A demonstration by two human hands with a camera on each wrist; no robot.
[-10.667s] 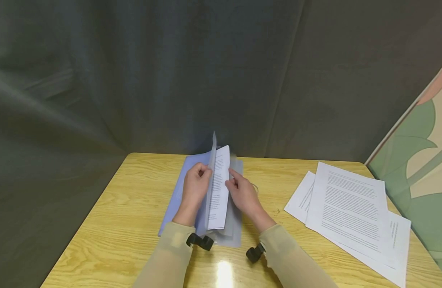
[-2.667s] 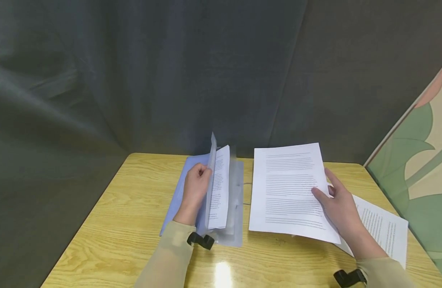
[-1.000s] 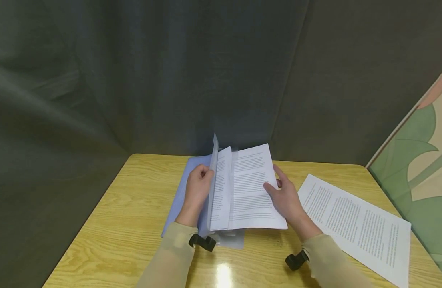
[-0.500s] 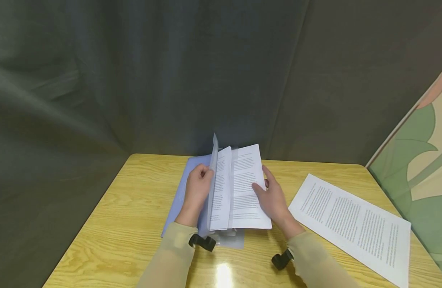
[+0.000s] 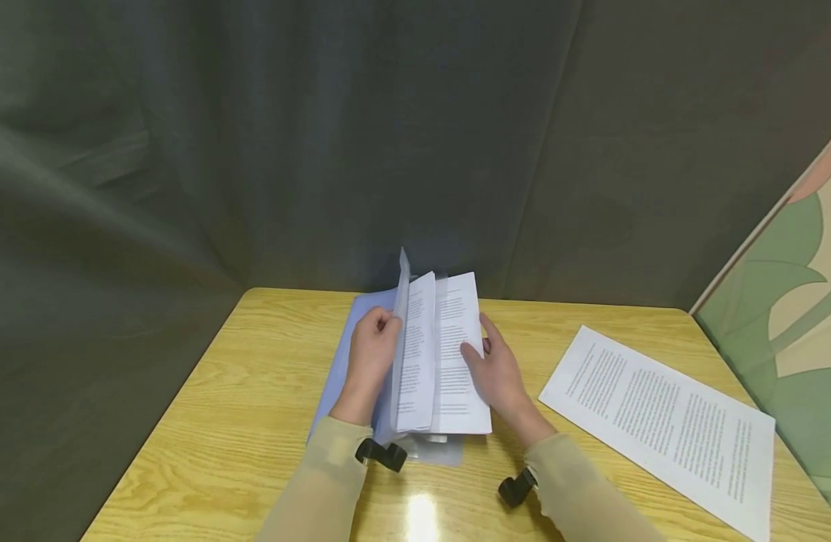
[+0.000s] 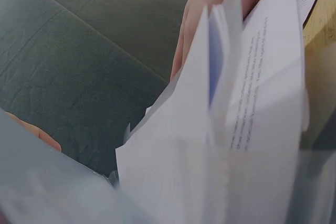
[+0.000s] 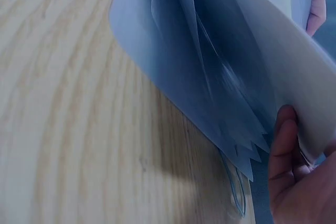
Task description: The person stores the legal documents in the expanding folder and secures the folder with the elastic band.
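Plastic folder (image 5: 344, 365), bluish and see-through, lies open in the head view, near the back edge of a yellowish wood-grain table (image 5: 232, 406). The left hand (image 5: 369, 357) is pinching an upright, cloudy clear plastic leaf (image 5: 400, 324); right beside that sits a batch of white printed pages (image 5: 415, 361). The right hand (image 5: 500, 376) has its thumb over the right edge of some more white printed sheets (image 5: 460, 354), gripping them next to that batch. Can't tell if they're inside a sleeve. Off to the right, well apart from the folder, there's a loose white printed page (image 5: 659, 421) lying at a slant, and a dark grey curtain (image 5: 388, 135) hangs behind everything. Left wrist view is mostly blurry paper edges, with a sliver of blue between them and the right hand up behind. Right wrist view has the right hand's fingers curled at the sheet edge, folder leaves fanned alongside and a thin cord loop (image 7: 233, 187) poking out over the wood.
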